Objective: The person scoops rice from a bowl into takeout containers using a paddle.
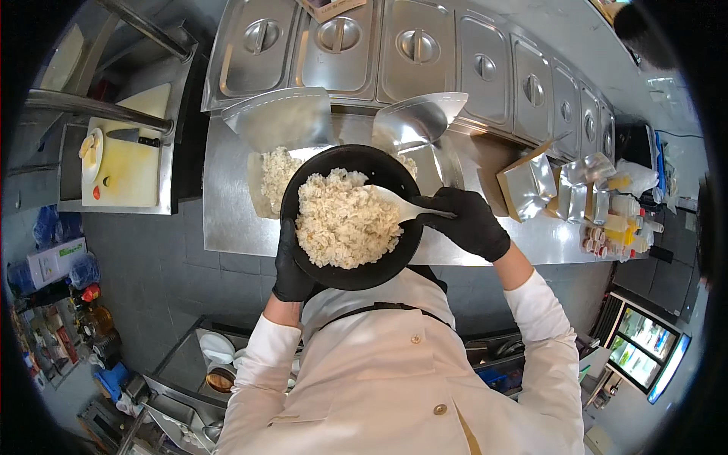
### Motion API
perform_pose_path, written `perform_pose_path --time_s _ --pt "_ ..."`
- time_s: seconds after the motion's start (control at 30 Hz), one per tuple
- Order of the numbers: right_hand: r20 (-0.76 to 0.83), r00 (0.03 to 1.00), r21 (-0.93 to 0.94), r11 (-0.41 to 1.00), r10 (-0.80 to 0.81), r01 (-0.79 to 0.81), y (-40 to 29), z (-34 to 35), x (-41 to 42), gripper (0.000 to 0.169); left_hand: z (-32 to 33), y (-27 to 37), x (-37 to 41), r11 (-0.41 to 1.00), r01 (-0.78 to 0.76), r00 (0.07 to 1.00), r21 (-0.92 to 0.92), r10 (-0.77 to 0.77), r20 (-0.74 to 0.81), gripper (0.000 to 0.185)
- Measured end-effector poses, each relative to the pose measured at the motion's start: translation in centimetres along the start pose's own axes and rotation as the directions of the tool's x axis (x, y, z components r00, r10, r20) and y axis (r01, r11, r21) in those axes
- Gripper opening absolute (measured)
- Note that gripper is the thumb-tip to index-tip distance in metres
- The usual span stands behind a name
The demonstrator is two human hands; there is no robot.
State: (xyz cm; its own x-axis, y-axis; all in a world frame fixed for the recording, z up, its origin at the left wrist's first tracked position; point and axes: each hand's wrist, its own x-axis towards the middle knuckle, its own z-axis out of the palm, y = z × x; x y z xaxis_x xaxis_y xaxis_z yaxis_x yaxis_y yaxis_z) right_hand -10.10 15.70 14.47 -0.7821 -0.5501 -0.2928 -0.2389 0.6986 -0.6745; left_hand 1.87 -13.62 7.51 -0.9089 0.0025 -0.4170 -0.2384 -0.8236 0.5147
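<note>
My left hand, in a black glove, grips the left side of a round black bowl or pan held over the counter's front edge. Cooked rice mixed with small bits is heaped inside. My right hand, also gloved in black, closes on the handle of a pale spoon whose head rests in the rice. Behind the bowl stand two foil-lined boxes with raised flaps, the left one and the right one. Rice shows in both, though the bowl hides part of each.
Lidded steel food pans line the back of the steel counter. More foil-lined boxes and several sauce bottles stand at the right. Over on the left, a cutting board holds a knife and a white plate.
</note>
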Motion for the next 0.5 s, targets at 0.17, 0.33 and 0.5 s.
perform_pose_path --time_s 0.17,0.33,0.5 --pt "-0.06 0.998 0.088 0.996 0.02 -0.015 0.9 0.4 -0.7 0.039 0.4 -0.3 0.6 1.0 0.012 1.0 0.026 -0.012 0.022 0.063" --pt "-0.096 0.994 0.219 0.975 0.05 -0.028 1.7 0.1 -1.7 0.038 0.8 -0.8 1.0 0.999 0.037 0.999 0.018 -0.037 0.013 0.064" --pt "-0.058 0.986 0.347 0.929 0.157 -0.127 1.5 -1.1 -2.4 0.036 1.0 -1.6 1.4 0.999 0.016 0.999 0.043 -0.018 0.048 0.062"
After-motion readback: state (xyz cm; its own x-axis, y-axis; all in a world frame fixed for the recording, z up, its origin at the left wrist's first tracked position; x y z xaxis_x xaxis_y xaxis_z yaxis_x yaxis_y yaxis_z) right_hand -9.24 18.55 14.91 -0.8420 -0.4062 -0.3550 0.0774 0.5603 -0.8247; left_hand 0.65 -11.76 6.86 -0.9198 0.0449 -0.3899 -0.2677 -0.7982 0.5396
